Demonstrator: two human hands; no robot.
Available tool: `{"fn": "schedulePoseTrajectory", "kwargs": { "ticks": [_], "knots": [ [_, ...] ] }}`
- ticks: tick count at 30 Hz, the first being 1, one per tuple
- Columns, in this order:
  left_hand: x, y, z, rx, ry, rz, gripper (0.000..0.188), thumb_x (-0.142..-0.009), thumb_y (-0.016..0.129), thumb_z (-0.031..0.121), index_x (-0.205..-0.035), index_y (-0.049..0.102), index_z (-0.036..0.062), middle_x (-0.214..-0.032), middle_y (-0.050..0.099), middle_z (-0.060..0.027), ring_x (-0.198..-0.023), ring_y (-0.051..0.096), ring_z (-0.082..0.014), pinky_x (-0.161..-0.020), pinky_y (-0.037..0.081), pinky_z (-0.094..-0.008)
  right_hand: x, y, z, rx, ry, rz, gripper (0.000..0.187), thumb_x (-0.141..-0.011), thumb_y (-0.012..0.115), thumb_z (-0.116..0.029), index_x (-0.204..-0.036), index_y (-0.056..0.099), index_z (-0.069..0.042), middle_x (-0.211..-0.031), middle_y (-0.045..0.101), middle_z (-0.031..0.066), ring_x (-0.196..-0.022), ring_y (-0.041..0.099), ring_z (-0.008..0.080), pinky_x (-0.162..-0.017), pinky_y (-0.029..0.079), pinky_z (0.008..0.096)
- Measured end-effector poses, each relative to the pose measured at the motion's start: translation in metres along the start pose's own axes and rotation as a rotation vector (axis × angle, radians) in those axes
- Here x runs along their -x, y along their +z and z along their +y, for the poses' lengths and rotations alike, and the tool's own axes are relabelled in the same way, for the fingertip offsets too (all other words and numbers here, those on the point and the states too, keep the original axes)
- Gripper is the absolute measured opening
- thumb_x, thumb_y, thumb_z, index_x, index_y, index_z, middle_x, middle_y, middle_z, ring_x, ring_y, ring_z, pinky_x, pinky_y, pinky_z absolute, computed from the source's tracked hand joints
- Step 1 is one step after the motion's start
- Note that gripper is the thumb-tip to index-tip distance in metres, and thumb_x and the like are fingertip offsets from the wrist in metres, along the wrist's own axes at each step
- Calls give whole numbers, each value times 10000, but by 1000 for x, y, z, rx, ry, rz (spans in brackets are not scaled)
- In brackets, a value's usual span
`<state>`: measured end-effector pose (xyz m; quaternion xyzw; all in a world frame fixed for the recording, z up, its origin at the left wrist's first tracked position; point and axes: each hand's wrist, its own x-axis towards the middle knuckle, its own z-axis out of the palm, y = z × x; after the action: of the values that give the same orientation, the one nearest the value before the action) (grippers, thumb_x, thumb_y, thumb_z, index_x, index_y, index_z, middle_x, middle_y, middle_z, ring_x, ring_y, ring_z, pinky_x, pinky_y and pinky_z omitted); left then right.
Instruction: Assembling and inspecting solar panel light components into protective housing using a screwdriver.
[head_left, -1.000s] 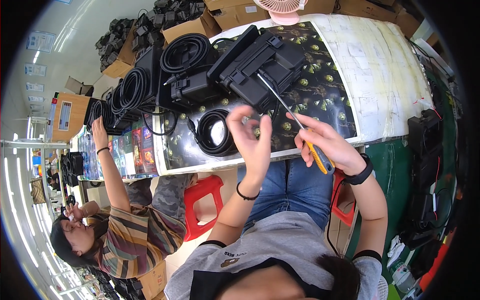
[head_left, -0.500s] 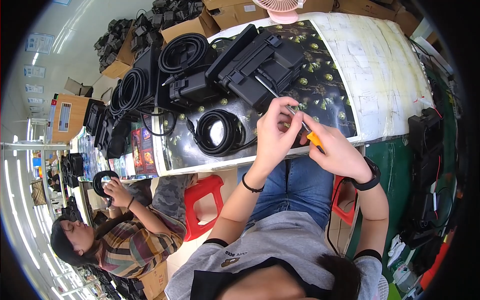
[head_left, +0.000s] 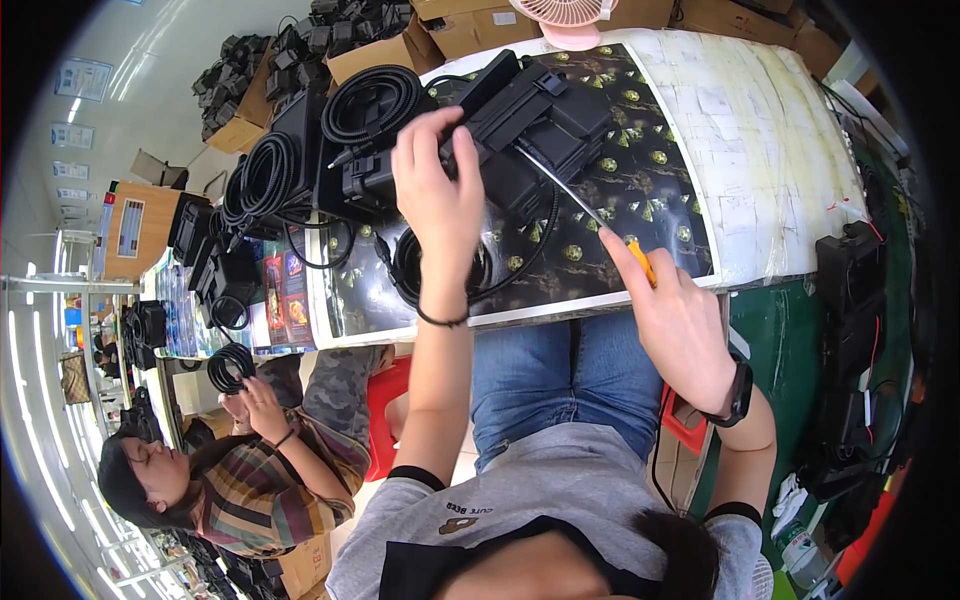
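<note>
My right hand (head_left: pixel 682 325) grips a screwdriver with an orange-yellow handle (head_left: pixel 640 260), its long metal shaft (head_left: pixel 572 195) pointing to the far left. The shaft's tip reaches the side of a black plastic box with latches (head_left: pixel 545 135). My left hand (head_left: pixel 438 190) is raised over the table's left part, thumb and fingers apart, with nothing seen in it. It overlaps the box's left edge in the picture; whether it touches cannot be told. A coil of black ribbed cable (head_left: pixel 405 262) lies partly hidden behind my left wrist, and its lead runs right toward the box.
More black boxes and coiled cables (head_left: pixel 368 105) sit at the table's left. A pink fan (head_left: pixel 570 22) stands at the far edge, near cardboard boxes (head_left: pixel 470 32). On the left a seated co-worker holds a black cable coil (head_left: pixel 230 368). Black devices (head_left: pixel 850 265) line the right side.
My left hand has left the screwdriver's shaft and moved left and away from me, opening. My right hand has come slightly lower and right with the screwdriver. The co-worker's coil has shifted.
</note>
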<state>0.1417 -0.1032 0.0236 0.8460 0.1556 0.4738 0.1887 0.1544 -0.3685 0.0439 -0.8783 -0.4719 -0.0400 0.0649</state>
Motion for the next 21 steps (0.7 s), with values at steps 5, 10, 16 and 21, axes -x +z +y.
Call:
{"fn": "schedulePoseTrajectory", "kwargs": {
  "ticks": [5,10,16,21],
  "knots": [
    [-25,19,-23,-153,65,-118,274,-927,562,167,-1162,651,59,-1039,691,-108,-972,648,-306,-870,488,-423,1,22,-15,196,25,58,713,-857,608,-53,-1520,370,-167,-890,487,70,-702,572,147,-488,536,240],
    [-32,33,-25,-330,-70,-350,381,-935,487,259,-1203,641,36,-1064,696,-160,-995,665,-318,-874,486,-444,-1,24,-17,252,26,109,683,-879,603,-73,-1516,380,-176,-883,476,61,-700,571,142,-498,536,236],
    [-28,41,-29,-352,-15,-283,368,-899,520,256,-1172,657,52,-979,701,-123,-924,667,-285,-824,477,-427,-2,23,-17,251,25,106,674,-887,601,-78,-1516,382,-176,-877,472,60,-688,563,139,-503,534,236],
    [-26,40,-29,-318,10,-239,349,-865,555,221,-1156,666,64,-938,691,-100,-898,660,-270,-807,466,-411,-3,20,-13,197,16,78,699,-867,604,-56,-1519,376,-162,-877,480,76,-657,570,153,-493,535,258]
  ]
}}
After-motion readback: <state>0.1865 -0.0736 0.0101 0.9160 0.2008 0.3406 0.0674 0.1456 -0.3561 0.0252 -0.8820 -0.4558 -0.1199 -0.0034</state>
